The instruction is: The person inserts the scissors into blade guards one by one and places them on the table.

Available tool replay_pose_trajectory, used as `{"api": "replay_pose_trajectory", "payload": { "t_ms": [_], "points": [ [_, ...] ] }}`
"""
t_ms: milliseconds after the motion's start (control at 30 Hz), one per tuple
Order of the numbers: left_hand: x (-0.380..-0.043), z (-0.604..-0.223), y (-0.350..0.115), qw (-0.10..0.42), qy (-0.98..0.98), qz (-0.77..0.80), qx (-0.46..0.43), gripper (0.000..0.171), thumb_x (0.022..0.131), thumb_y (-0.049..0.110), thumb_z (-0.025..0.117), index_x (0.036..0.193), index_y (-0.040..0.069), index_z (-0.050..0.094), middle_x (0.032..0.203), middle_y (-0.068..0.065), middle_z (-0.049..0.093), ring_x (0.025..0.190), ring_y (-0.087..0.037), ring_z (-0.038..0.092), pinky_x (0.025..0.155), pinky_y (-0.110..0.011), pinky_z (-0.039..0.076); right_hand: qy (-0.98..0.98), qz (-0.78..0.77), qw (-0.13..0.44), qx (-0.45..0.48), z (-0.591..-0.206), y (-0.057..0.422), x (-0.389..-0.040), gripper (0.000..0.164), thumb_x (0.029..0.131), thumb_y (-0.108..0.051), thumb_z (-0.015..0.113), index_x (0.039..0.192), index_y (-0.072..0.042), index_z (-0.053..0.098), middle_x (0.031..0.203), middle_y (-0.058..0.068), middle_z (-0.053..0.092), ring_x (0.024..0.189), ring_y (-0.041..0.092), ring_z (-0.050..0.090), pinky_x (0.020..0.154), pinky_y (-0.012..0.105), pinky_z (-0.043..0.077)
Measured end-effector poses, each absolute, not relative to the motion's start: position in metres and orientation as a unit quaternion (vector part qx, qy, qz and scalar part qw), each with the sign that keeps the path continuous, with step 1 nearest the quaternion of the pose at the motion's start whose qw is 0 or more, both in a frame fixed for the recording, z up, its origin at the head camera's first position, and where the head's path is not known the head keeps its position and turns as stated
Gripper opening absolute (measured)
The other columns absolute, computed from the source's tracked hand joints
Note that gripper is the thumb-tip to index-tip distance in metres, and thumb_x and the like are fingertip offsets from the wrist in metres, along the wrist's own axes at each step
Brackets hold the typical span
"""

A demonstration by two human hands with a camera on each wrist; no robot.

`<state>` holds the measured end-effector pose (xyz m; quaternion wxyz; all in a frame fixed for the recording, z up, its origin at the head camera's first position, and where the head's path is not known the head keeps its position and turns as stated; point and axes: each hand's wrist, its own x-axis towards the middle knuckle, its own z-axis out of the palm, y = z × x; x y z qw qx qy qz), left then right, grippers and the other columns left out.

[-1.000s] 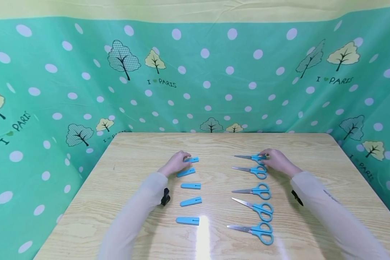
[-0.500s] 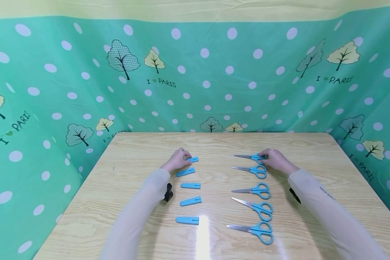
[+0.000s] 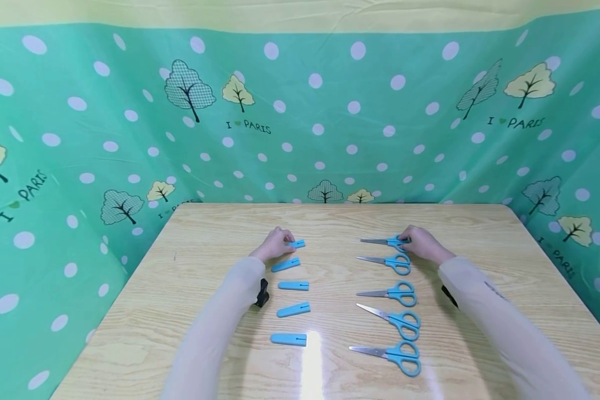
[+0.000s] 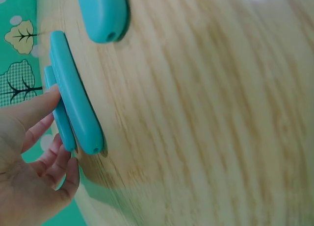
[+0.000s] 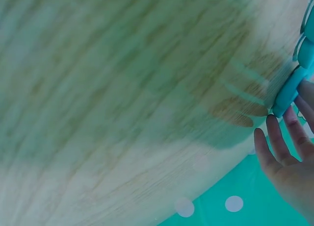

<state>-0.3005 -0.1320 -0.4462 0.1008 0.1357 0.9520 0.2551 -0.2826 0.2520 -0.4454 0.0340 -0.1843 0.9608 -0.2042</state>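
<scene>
In the head view, my left hand pinches the farthest blue scissors cover between thumb and fingers, at the back of the left column. The left wrist view has that cover behind a second, nearer cover, thumb on its near side. Across the table, my right hand holds the blue handle of the farthest scissors, whose blades point left. Part of the handle is hidden by the fingers. In the right wrist view the handle is at the right edge, thumb and fingers around it.
Several more blue covers lie in a column toward the front. Opposite them runs a column of scissors, blades leftward. Both stand on a wooden table, with a green dotted curtain behind its far edge.
My left hand has drawn slightly right, its fingers closing around the far cover. The right hand stays at the scissors handle, its forearm shifting slightly left. The other covers and scissors lie unchanged.
</scene>
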Motion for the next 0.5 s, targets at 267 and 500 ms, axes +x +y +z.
{"api": "replay_pose_trajectory", "payload": {
  "t_ms": [267,500],
  "points": [
    [-0.3010,-0.4471,-0.1320,0.103,0.951,0.261,0.126,0.019,0.080,0.015,0.065,0.092,0.002,0.059,0.096,-0.009,0.046,0.088,-0.021,0.043,0.080,-0.033,0.039,0.964,-0.201,0.035,-0.173,-0.4423,0.2492,-0.2844,0.017,0.079,-0.001,0.063,0.092,0.010,0.063,0.091,0.022,0.058,0.087,0.036,0.055,0.076,0.043,0.046],
    [-0.3021,-0.4462,-0.1313,0.115,0.944,0.276,0.136,0.017,0.082,0.014,0.064,0.090,0.001,0.057,0.089,-0.007,0.050,0.079,-0.018,0.045,0.071,-0.029,0.041,0.962,-0.209,0.039,-0.169,-0.4422,0.2491,-0.2844,0.016,0.079,-0.001,0.063,0.092,0.009,0.063,0.090,0.020,0.059,0.084,0.033,0.056,0.073,0.041,0.046]
  ]
}}
